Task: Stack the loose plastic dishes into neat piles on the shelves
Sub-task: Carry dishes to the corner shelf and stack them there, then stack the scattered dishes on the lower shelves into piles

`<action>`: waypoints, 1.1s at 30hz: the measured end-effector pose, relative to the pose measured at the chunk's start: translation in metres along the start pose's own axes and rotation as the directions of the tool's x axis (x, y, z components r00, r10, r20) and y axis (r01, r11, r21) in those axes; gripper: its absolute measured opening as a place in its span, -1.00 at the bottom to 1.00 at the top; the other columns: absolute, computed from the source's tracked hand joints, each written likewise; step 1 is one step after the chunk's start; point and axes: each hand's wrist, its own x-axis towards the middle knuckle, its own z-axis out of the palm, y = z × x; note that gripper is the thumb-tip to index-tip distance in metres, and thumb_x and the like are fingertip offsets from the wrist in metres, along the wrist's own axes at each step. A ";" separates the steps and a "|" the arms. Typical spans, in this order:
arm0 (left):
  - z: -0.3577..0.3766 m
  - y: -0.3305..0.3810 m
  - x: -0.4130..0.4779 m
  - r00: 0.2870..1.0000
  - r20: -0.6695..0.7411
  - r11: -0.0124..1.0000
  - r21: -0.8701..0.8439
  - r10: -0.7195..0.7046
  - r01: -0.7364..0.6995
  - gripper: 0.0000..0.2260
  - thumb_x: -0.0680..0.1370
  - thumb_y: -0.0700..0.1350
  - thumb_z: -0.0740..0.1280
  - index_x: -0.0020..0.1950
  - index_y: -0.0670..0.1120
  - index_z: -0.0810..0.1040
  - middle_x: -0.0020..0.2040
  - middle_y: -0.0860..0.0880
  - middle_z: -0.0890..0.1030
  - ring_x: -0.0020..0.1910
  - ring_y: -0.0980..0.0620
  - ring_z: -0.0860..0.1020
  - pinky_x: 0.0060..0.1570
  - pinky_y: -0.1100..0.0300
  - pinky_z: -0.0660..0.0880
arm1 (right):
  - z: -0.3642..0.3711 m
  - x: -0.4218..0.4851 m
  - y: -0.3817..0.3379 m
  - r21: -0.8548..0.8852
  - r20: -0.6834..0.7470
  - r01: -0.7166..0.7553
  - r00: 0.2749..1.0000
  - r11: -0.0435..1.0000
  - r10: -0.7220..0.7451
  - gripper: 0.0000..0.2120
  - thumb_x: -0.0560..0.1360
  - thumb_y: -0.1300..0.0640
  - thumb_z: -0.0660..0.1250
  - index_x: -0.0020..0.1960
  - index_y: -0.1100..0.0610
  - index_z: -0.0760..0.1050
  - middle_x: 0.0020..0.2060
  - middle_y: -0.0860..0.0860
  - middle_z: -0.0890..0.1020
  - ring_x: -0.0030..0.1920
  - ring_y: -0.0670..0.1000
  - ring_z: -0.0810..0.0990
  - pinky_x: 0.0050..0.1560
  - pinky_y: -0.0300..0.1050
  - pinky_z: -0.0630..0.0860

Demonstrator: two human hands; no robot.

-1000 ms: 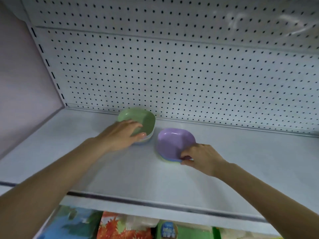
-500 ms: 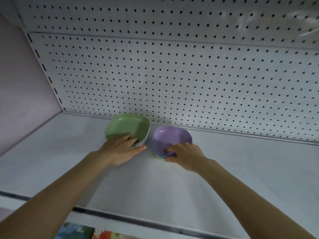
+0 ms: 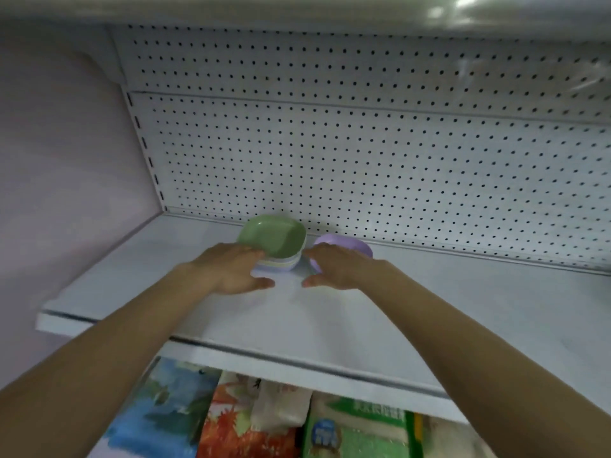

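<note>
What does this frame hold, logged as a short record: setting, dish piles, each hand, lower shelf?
setting: white metal shelf backed by a perforated white pegboard panel
left pile: green square plastic dish topping a stack of pastel dishes
right pile: purple plastic dish, partly hidden
left hand: open, fingers at the green pile's near side
right hand: open, in front of the purple dish
lower shelf: colourful printed packages

By my left fingertips (image 3: 254,251) sits a sage-green dish (image 3: 272,237) atop pale lilac, yellow and blue rims (image 3: 281,263). Past my right fingertips (image 3: 314,251), a lavender dish (image 3: 350,245). Beyond both, a white pegboard (image 3: 363,170) dotted black.
</note>
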 end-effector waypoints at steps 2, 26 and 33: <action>-0.009 -0.014 -0.032 0.999 0.014 0.999 0.031 -0.032 0.031 -0.40 0.48 0.32 0.17 0.45 0.09 0.23 0.40 0.00 0.37 0.32 -0.05 0.38 0.24 0.05 0.39 | -0.010 -0.013 -0.031 -0.028 0.014 0.024 1.000 0.999 -0.023 -0.36 0.48 -0.13 0.32 0.45 0.08 0.20 0.32 0.08 0.42 0.29 0.12 0.42 0.26 -0.03 0.37; 0.013 -0.167 -0.863 0.699 -0.031 0.673 0.244 -0.715 0.699 -0.42 0.51 0.24 0.17 0.45 0.04 0.17 0.37 -0.07 0.34 0.33 -0.12 0.37 0.21 0.01 0.38 | 0.109 -0.324 -0.719 -0.385 0.226 0.765 0.620 0.516 -0.751 -0.07 0.41 -0.22 0.36 0.54 0.07 -0.10 0.45 0.13 0.20 0.41 0.15 0.29 0.32 0.02 0.35; 0.062 -0.134 -1.094 0.421 -0.056 0.400 0.220 -0.905 0.890 -0.44 0.50 0.24 0.16 0.43 0.02 0.22 0.33 -0.09 0.36 0.30 -0.12 0.39 0.22 0.03 0.36 | 0.180 -0.437 -0.929 -0.444 0.414 0.886 0.336 0.135 -0.846 -0.01 0.41 -0.32 0.27 0.54 0.06 -0.24 0.53 0.11 0.01 0.50 0.15 0.10 0.42 0.01 0.18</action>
